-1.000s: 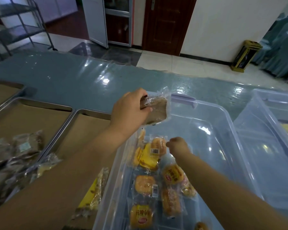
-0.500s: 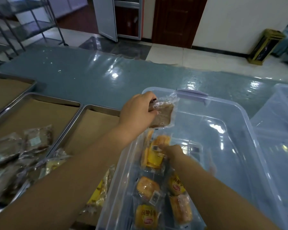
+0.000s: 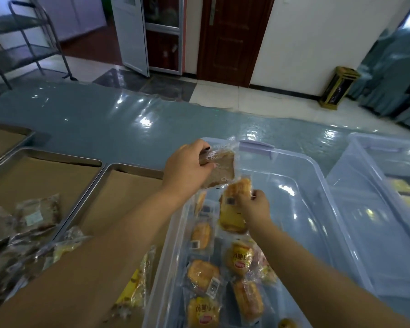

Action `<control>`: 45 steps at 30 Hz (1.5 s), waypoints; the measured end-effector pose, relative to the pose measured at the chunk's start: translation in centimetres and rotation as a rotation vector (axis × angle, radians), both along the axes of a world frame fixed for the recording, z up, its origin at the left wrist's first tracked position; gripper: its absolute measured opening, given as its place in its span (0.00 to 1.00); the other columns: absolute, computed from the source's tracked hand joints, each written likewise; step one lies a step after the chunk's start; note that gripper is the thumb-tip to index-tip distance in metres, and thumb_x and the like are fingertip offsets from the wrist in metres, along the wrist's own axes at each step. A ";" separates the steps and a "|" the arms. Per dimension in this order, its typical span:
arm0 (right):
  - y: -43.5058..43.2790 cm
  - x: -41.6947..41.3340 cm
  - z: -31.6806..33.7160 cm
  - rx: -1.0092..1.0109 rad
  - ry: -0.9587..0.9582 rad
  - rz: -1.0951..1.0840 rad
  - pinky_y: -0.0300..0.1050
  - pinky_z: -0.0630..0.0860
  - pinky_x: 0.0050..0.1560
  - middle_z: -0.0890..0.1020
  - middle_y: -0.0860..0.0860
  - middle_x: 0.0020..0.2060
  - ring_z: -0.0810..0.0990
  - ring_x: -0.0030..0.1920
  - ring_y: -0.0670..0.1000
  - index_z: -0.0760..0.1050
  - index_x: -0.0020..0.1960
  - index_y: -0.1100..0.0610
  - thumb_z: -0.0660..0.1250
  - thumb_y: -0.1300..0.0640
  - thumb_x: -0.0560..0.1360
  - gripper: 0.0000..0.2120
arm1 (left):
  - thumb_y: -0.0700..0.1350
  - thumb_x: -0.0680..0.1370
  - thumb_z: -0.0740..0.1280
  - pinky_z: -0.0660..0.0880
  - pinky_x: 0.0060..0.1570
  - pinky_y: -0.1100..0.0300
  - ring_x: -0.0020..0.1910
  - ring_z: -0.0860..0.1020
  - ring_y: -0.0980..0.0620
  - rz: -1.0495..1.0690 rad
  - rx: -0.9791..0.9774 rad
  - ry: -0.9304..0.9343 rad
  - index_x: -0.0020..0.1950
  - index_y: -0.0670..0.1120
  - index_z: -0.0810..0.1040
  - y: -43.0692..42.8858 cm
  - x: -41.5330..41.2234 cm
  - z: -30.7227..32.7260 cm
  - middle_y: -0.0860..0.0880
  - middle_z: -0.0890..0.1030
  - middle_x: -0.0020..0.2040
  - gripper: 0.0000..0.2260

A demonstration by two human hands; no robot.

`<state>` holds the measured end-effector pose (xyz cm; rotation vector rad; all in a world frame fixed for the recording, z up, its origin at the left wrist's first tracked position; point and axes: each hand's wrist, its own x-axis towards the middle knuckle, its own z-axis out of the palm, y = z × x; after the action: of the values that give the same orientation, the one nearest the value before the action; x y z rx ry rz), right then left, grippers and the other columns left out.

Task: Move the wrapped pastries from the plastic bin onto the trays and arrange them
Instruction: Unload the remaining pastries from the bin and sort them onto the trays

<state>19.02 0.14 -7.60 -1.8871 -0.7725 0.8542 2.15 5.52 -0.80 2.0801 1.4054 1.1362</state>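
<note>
Landmark: clear plastic bin (image 3: 316, 172), standing on the teal, glossy tabletop (image 3: 100, 121).

Left hand (image 3: 187, 172): above the bin's far-left corner. Fingers and thumb are curled round a brown wrapped pastry (image 3: 221, 170). The pack is held clear of the rim, its wrapper edge pointing to the bin's far side.

Right hand (image 3: 257, 207): over the bin's left half, nearer than the left hand. Fingertips pinch the upper end of a yellow wrapped pastry (image 3: 233, 209), barcode label facing the camera. The pack hangs roughly upright inside the bin. Its top sits just beside the lower edge of the brown pack; whether they touch cannot be told.

Bin contents: loose wrapped pastries (image 3: 202, 275) lie flat on the floor along the bin's left wall and near end, most of them golden, some with red-and-yellow labels.

Left of the bin: nearest metal tray (image 3: 118, 192), paper-lined, just beside the bin's left wall. One yellow pack (image 3: 133, 292) lies on it against that wall. Farther left is a second tray (image 3: 40, 171) carrying a heap of brown wrapped pastries (image 3: 37, 216). A third tray (image 3: 3, 140) is farthest left, partly out of frame.

Right of the bin: a second clear bin (image 3: 376, 185), just beside it. Its contents are yellowish and blurred.
</note>
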 end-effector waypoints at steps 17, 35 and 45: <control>0.3 -15.0 14.4 0.407 -0.222 0.004 0.42 0.78 0.37 0.80 0.47 0.41 0.80 0.39 0.46 0.71 0.52 0.50 0.71 0.48 0.71 0.14 | 0.46 0.68 0.74 0.73 0.36 0.71 0.39 0.78 0.66 0.122 -0.046 -0.543 0.45 0.60 0.71 1.4 -21.0 4.8 0.60 0.79 0.42 0.15; -1.8 -33.1 -4.1 -0.145 -0.332 0.290 0.42 0.71 0.34 0.77 0.45 0.34 0.76 0.34 0.44 0.66 0.52 0.48 0.61 0.46 0.77 0.07 | 0.49 0.70 0.73 0.76 0.41 0.59 0.39 0.80 0.54 -0.193 -0.849 0.068 0.45 0.54 0.74 0.6 -36.3 -12.0 0.51 0.81 0.43 0.09; -2.3 -33.2 -5.8 -0.245 -0.517 0.242 0.43 0.67 0.50 0.71 0.48 0.46 0.68 0.50 0.47 0.73 0.50 0.54 0.67 0.53 0.73 0.08 | 0.55 0.75 0.65 0.61 0.62 0.54 0.63 0.66 0.51 -0.102 -0.269 0.469 0.63 0.53 0.73 -0.9 -35.5 -14.7 0.52 0.74 0.62 0.18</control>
<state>-14.21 -2.16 -13.39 -2.3047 -1.2769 0.6264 -33.31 4.59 -15.46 2.2696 1.5268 0.3995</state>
